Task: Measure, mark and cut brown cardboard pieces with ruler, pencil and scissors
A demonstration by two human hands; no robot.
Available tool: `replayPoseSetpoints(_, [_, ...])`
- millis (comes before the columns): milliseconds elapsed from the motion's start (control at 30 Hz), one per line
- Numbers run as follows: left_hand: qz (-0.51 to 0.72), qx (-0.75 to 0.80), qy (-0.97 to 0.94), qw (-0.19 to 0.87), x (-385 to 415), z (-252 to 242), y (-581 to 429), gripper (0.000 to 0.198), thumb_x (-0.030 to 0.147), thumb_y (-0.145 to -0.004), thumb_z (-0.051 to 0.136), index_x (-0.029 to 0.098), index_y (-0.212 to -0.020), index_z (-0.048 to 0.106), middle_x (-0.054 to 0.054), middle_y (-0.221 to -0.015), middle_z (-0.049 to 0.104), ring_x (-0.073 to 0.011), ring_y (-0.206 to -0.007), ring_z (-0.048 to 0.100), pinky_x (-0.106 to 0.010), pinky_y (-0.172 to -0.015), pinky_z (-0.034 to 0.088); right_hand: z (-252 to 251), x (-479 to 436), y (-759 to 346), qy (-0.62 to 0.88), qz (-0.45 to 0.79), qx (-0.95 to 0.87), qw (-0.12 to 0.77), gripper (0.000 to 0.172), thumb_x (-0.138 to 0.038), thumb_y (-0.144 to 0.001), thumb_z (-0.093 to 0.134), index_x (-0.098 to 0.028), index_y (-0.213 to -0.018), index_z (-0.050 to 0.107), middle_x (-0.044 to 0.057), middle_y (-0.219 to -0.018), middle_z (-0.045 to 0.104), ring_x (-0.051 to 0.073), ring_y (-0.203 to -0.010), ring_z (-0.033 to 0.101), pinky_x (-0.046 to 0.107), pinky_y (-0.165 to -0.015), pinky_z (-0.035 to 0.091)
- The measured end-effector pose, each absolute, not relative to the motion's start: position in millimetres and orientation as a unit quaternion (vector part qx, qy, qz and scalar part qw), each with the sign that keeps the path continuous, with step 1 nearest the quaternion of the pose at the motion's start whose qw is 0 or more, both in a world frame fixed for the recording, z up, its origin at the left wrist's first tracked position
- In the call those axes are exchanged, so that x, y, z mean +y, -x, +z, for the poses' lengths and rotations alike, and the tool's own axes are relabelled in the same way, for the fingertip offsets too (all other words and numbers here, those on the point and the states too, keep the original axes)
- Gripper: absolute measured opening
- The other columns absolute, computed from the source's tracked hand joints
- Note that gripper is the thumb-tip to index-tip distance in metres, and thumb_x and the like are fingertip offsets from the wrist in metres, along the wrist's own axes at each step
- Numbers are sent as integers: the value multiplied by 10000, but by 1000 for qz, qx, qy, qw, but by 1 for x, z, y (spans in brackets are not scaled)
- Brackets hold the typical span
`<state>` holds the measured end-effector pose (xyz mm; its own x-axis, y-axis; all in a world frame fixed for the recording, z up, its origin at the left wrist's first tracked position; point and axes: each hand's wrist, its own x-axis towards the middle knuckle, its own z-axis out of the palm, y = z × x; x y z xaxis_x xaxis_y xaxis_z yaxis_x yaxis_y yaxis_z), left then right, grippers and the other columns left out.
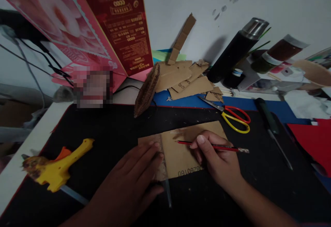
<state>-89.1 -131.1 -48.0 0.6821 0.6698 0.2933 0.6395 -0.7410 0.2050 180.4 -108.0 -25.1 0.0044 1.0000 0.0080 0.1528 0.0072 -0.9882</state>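
Note:
A flat brown cardboard piece (pixel 182 151) lies on the black mat (pixel 103 134) in front of me. My left hand (pixel 134 175) rests flat on its left part, fingers stretched out over a thin ruler-like strip (pixel 165 180) laid across the card. My right hand (pixel 217 158) pinches a red pencil (pixel 227 147), whose tip points left and touches the cardboard near its upper middle.
A yellow glue gun (pixel 58 166) lies at the left. Red-and-yellow scissors (pixel 234 116) and a screwdriver (pixel 271 127) lie to the right. Cardboard scraps (pixel 181 78), a black flask (pixel 236 49), jars (pixel 279 52) and a pink box (pixel 77 23) crowd the back.

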Motion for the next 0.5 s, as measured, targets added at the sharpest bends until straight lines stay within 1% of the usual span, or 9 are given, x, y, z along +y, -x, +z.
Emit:
replayPoseSetpoints(133, [186, 365, -911, 44, -131, -49, 89, 395, 375, -1110, 541, 149, -1413, 654, -156, -1521, 682, -317, -1399, 642, -451, -1113, 574, -24, -108, -180, 542, 447, -542, 461, 473, -548, -1086, 655, -195, -782, 740, -27, -516, 578, 113, -445, 506, 227, -430, 372])
replayPoseSetpoints(500, [181, 366, -910, 69, -134, -53, 91, 427, 368, -1092, 583, 160, -1462, 625, -150, -1546, 668, -333, -1433, 627, -477, -1134, 578, -23, -109, -180, 541, 434, -567, 444, 454, -525, -1097, 642, -206, -795, 756, -17, -528, 590, 126, -451, 527, 245, -432, 403])
